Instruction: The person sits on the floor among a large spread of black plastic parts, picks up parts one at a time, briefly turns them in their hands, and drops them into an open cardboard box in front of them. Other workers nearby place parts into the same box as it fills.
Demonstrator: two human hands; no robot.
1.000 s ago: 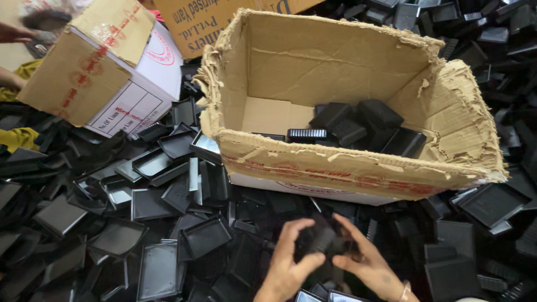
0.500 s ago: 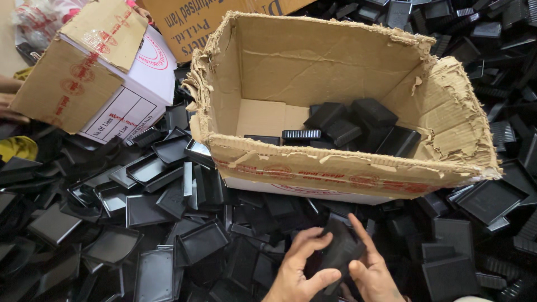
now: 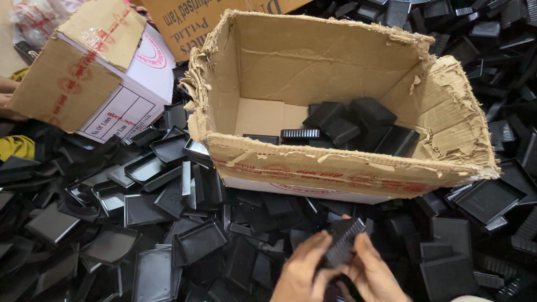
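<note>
Both my hands hold a small stack of black plastic trays (image 3: 342,240) low in the head view, just in front of a torn open cardboard box (image 3: 335,162). My left hand (image 3: 302,271) grips the stack from the left and my right hand (image 3: 372,274) presses it from the right. The stack stands on edge, tilted toward the box. Inside the box lie several stacks of black trays (image 3: 352,126) at the right half of its floor.
Loose black trays (image 3: 151,223) cover the floor all around the box. A closed white and brown carton (image 3: 95,72) sits at the upper left, another brown carton (image 3: 207,19) behind it. Another person's arm (image 3: 6,92) shows at the far left edge.
My hands have gathered the trays into a tighter stack and raised it slightly toward the box. The view has shifted, so the box sits nearer and further right.
</note>
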